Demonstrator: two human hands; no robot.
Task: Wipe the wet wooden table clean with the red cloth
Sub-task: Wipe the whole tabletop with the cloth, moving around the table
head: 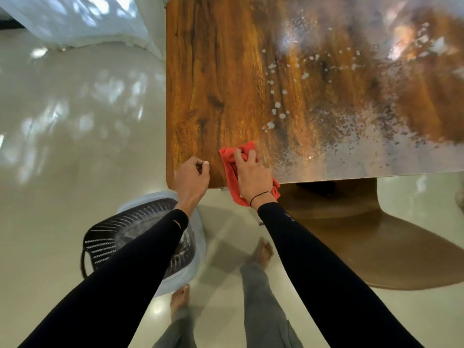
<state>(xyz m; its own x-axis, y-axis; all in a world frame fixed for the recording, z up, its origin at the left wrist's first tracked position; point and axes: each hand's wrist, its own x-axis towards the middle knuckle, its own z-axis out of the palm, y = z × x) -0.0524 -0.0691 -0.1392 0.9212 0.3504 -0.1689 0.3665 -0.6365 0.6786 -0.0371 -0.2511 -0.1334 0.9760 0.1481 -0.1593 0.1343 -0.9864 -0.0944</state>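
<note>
The wooden table [216, 79] fills the upper middle and right. Its left part looks dry; water drops and a speckled wet film cover the middle and right [351, 126]. A bunched red cloth [229, 159] lies at the table's near edge, part of it hanging over the edge. My right hand [251, 174] presses down on the cloth and grips it. My left hand [192, 177] rests at the near left corner of the table with its fingers curled and nothing in them.
A pale bucket holding a black slatted basket [140, 237] stands on the glossy floor below the table's left corner. A brown chair seat [364, 237] sits under the table's near edge at right. My bare feet are on the floor below.
</note>
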